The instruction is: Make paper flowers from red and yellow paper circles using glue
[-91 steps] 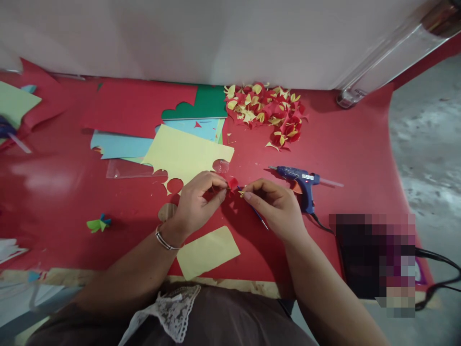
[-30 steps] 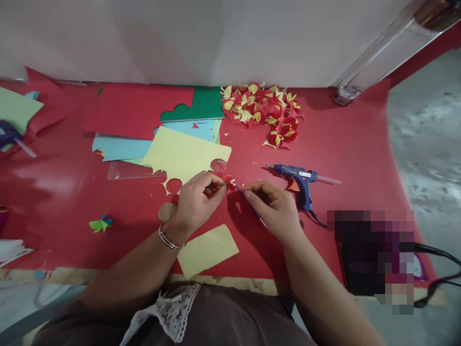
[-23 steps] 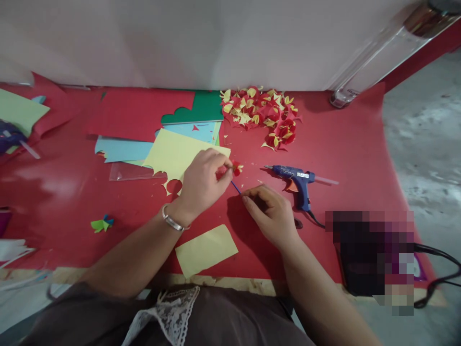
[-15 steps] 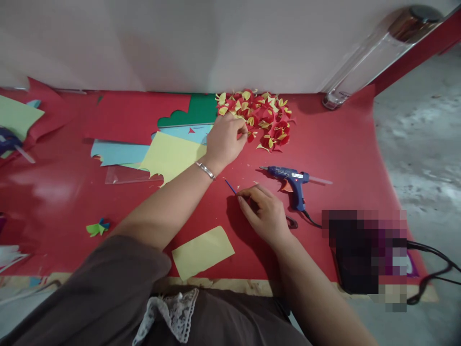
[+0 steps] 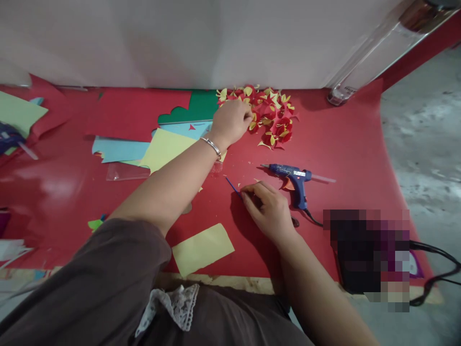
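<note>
My left hand (image 5: pixel 231 121) reaches across to the left side of a pile of red and yellow paper flowers (image 5: pixel 277 126). Its fingers are curled closed, and whatever is between them is hidden by the hand. Nearer to me, my right hand (image 5: pixel 267 207) pinches a thin blue stick (image 5: pixel 232 184), whose free end points away and to the left. Just past the right hand lies a blue glue gun (image 5: pixel 297 180) with a clear glue stick in its back. In front of me a pale yellow paper rectangle (image 5: pixel 203 249) lies flat on the red tabletop (image 5: pixel 219 211).
Red (image 5: pixel 140 113), green (image 5: pixel 201 106), light blue (image 5: pixel 118 150) and yellow paper sheets (image 5: pixel 167 146) overlap at the back left. A second glue gun (image 5: pixel 10 139) lies at the far left. A clear bottle (image 5: pixel 374 57) stands at the back right, and scissors handles show partly behind my right hand.
My left hand has shifted slightly up and to the right along the flower pile, its fingers curling more. The right hand still pinches the blue stick. The view has moved a little.
</note>
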Available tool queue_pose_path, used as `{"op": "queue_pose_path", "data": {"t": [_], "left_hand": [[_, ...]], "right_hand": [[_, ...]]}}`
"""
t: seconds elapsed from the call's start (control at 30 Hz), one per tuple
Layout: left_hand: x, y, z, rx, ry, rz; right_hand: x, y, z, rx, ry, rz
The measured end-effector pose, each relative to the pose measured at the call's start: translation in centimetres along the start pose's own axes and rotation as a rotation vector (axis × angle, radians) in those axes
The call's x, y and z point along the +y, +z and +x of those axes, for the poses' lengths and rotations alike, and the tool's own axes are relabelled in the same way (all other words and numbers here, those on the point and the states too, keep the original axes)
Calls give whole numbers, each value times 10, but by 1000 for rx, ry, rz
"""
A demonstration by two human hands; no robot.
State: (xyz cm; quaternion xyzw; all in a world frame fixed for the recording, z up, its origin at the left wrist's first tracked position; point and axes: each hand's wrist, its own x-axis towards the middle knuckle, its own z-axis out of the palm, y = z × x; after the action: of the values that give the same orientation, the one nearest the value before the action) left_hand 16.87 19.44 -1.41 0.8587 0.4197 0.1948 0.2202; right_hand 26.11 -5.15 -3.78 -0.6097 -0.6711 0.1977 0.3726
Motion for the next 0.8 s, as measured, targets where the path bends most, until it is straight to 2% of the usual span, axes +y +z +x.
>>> {"op": "queue_pose_path", "data": {"t": [0.13,0.27,0.3,0.37,0.47,0.53,0.67,0.8], "left_hand": [[-6,-37,-25,77,-41,35],[-11,-72,-79,146,-113,44],[-9,-78,-97,130,-113,30],[-1,-87,-135,18,-137,0],[17,-88,-193,-300,-144,-7],[26,-82,-225,-433,-116,43],[34,-64,-268,-536,-76,132],[34,-53,-282,-558,-64,-1]], "right_hand": [[1,-6,-2,-11,19,-45],[1,-16,-14,5,32,-105],[1,-18,-18,14,34,-128],[0,-22,-29,25,23,-191],[-2,-25,-45,44,-49,-289],[-4,-24,-54,41,-97,-351],[-5,-18,-66,7,-126,-388],[-4,-14,-71,11,-112,-372]]}}
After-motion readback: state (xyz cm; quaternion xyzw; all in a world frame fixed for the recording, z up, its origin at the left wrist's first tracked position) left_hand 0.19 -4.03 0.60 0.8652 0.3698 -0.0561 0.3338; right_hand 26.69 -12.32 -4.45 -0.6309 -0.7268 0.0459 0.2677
